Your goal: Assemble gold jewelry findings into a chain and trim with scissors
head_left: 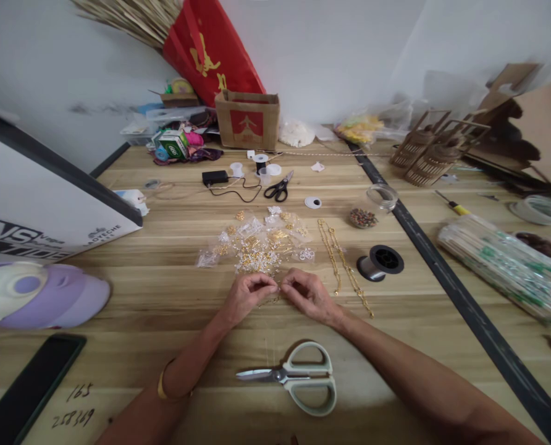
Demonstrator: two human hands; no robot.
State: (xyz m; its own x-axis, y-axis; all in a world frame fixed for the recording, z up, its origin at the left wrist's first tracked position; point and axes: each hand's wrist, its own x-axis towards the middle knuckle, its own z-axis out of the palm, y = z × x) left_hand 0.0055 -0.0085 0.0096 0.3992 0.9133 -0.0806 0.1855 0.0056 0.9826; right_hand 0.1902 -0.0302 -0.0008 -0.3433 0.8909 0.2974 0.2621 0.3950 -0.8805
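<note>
My left hand (246,295) and my right hand (309,294) meet over the table, both closed in a pinch, fingertips nearly touching. A thin, chain-like strand (270,301) with small beads curves just below the fingertips. Its ends are too small to follow, and what my right fingertips hold is hidden. Right beyond the hands lies a pile of small gold and silver jewelry findings (257,256), partly loose and partly in clear bags. Two gold chains (344,266) stretch out right of my right hand. Below the hands rest light-handled scissors (298,375), slightly open.
A wire spool (381,262) and a jar of beads (365,213) stand to the right. Black scissors (279,187) and a power adapter (215,178) lie farther back. A phone (32,389) and a purple-and-white object (44,295) are at left. Wrapped sticks (502,262) lie far right.
</note>
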